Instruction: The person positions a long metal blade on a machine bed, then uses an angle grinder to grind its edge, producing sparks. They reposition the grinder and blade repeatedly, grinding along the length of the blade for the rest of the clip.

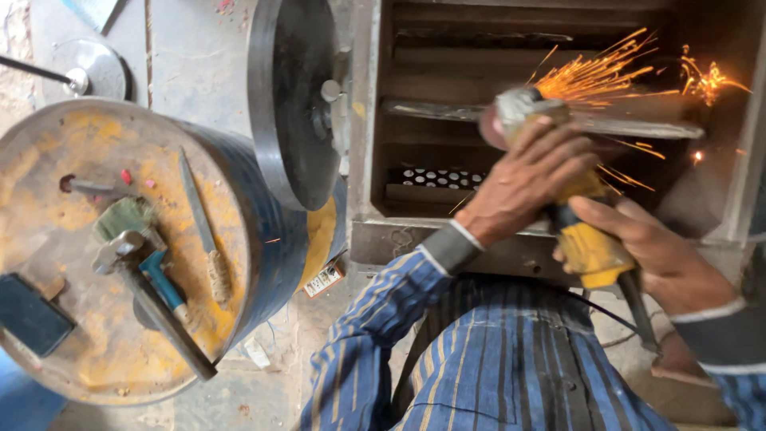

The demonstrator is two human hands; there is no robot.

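The right hand (662,255) is nearest, closed around the rear of the yellow grinder (586,239), fingers wrapped over the body. The black cord (642,315) leaves the grinder's tail just below this hand and runs down toward the lower right. The left hand (531,179) grips the grinder's front, clamped over the head just behind the disc (496,120).

The grinder's long axis runs from lower right, near the person, to upper left, away from the person. Its head points into the metal frame (363,128). The disc meets a flat bar (622,124) that lies horizontally across the frame opening. Sparks (594,80) fly up and right from the contact point, toward the right side of the opening.

The frame's lower edge lies just beneath the left wrist. Open room remains inside the frame above and below the bar. A perforated plate (443,177) sits deeper in the opening.

To the left, well apart from both hands, a drum (88,343) serves as a surface. It carries a hammer (152,299), a file (199,219) and a dark block (30,315). A dark steel disc (291,104) leans between drum and frame.
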